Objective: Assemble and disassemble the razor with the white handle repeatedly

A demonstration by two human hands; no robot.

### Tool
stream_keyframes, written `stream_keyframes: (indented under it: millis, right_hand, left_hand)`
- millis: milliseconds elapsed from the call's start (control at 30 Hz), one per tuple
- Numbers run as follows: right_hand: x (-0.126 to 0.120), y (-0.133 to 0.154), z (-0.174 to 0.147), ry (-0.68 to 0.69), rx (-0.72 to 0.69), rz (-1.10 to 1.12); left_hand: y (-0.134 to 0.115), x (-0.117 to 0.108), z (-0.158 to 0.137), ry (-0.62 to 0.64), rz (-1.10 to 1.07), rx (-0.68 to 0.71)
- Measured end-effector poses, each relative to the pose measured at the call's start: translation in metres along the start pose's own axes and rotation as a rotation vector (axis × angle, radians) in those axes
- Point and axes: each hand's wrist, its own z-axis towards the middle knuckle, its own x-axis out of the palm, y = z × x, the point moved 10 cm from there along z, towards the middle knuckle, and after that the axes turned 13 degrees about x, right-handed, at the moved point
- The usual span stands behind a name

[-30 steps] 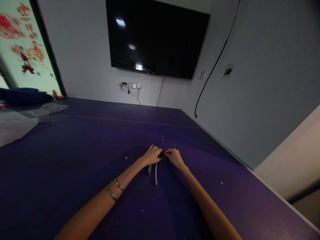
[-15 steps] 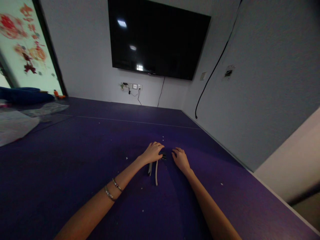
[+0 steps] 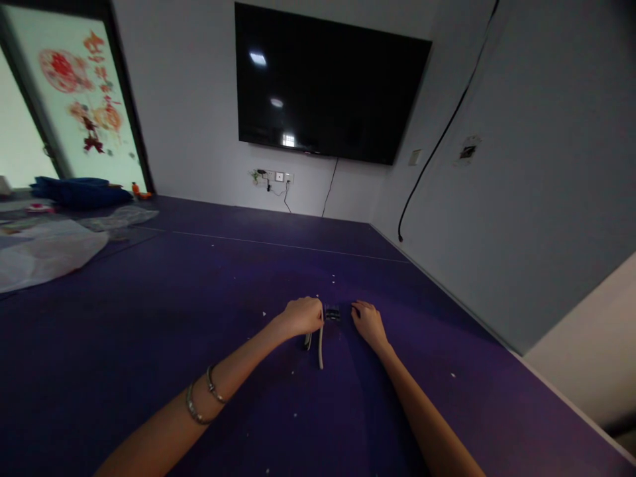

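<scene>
My left hand (image 3: 302, 315) is closed, its fingers curled down at the purple surface; whatever is inside them is hidden. Along its fingertips runs a thin beige strip (image 3: 320, 348), lying lengthwise toward me. A shorter dark and pale strip (image 3: 307, 341) pokes out from under the same hand. Just right of those fingers lies a small dark piece in what looks like clear wrapping (image 3: 332, 313). My right hand (image 3: 368, 322) rests on the surface to the right of that piece, fingers loosely bent and a little apart, with nothing visible in them.
White scraps dot the purple surface (image 3: 223, 285). Clear plastic sheeting (image 3: 59, 248) and a dark blue bundle (image 3: 82, 192) lie at the left. A black cable (image 3: 437, 132) hangs along the right wall. Behind, a television (image 3: 328, 86) hangs above wall sockets (image 3: 279, 177).
My left hand has turned and its fingers have closed, uncovering more of the dark piece. My right hand stays beside it, fingers slightly more bent. The view has shifted left.
</scene>
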Motion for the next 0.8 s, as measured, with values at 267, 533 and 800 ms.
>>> stream_keyframes:
  millis: [267, 533, 800]
  right_hand:
    - [0.000, 0.001, 0.001, 0.005, -0.013, 0.007]
    - [-0.001, 0.003, -0.002, -0.007, -0.014, -0.010]
    - [-0.004, -0.007, 0.006, 0.025, 0.043, 0.213]
  left_hand:
    - [0.020, 0.046, -0.010, 0.016, 0.032, -0.099]
    - [0.028, 0.062, -0.004, 0.026, 0.039, -0.120]
    - [0.036, 0.067, -0.012, -0.025, 0.017, -0.139]
